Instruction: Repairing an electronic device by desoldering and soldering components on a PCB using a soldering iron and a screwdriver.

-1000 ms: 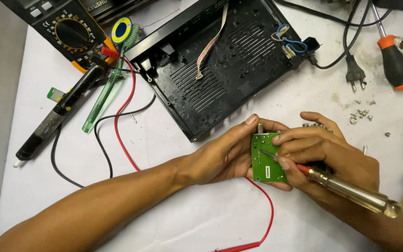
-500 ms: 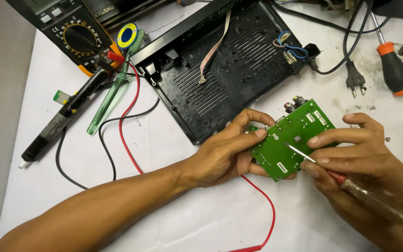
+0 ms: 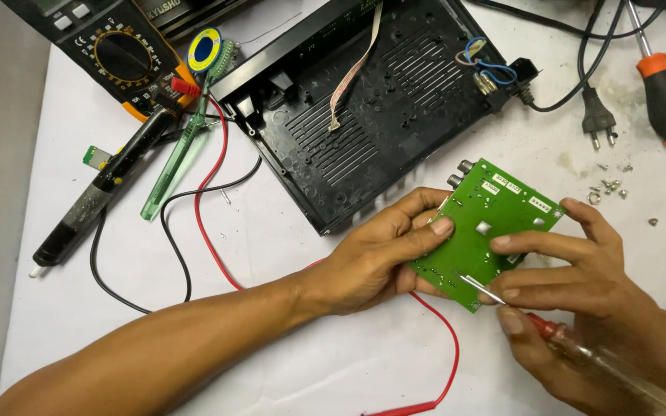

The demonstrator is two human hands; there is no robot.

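White tabletop lying under your work. Your right hand closing round screwdriver, tip touching green circuit board, forefinger resting on board face. Your left hand gripping board's left edge, thumb on top, board tilting just above table. Red lead looping beneath. Beyond: open black casing, plug, loose screws. Far left: desoldering pump, multimeter.

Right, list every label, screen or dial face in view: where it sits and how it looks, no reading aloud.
Multimeter: top left, black case with orange edge, round dial, grey screen cut off by the frame.
White rectangular labels: on the green circuit board held between left hand and right hand.
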